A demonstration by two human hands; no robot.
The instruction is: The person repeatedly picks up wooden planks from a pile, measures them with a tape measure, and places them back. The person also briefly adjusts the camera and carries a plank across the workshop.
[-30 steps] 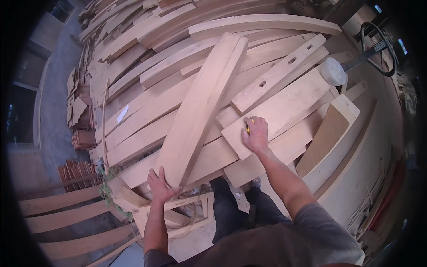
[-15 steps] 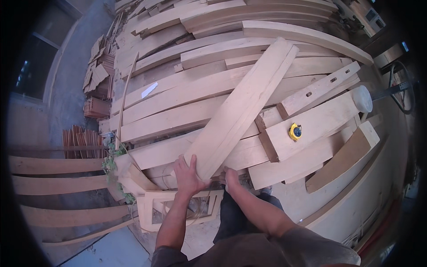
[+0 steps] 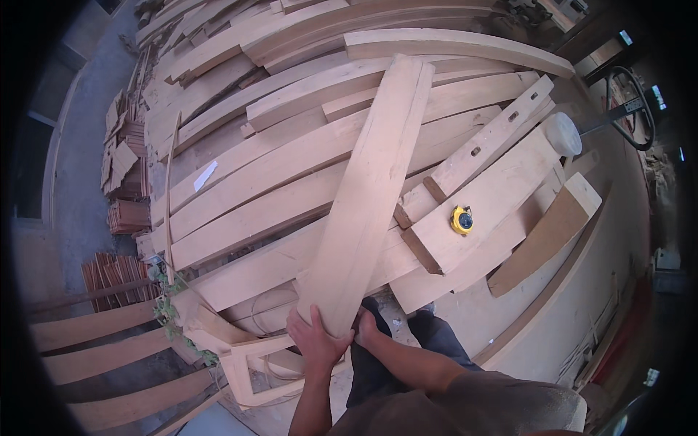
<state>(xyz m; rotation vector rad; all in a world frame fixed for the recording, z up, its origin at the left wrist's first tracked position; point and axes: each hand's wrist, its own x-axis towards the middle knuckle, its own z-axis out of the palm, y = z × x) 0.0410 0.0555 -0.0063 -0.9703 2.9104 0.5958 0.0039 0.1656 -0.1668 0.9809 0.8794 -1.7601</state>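
Observation:
A long, pale wooden board (image 3: 367, 192) slants away from me across the stacked planks, its far end resting near the back rows. My left hand (image 3: 320, 338) grips its near end, fingers along the left edge and thumb on the near end. At the right side of that same end is my right hand (image 3: 366, 328), closed on the board, its fingertips partly hidden. A yellow tape measure (image 3: 461, 220) lies on a thick plank (image 3: 487, 192) right of the board. Beyond it is a beam with slotted holes (image 3: 494, 134).
A round whitish container (image 3: 563, 134) stands at the thick plank's far end. An open wooden frame (image 3: 251, 370) lies by my left forearm, near green leaves (image 3: 167, 312). A steering-wheel-like handwheel (image 3: 631, 109) is at far right. Bundled thin strips (image 3: 116, 280) lie left.
The view has swung, so most things appear shifted left. Both hands still hold the board, whose near end now sits lower and closer to my body.

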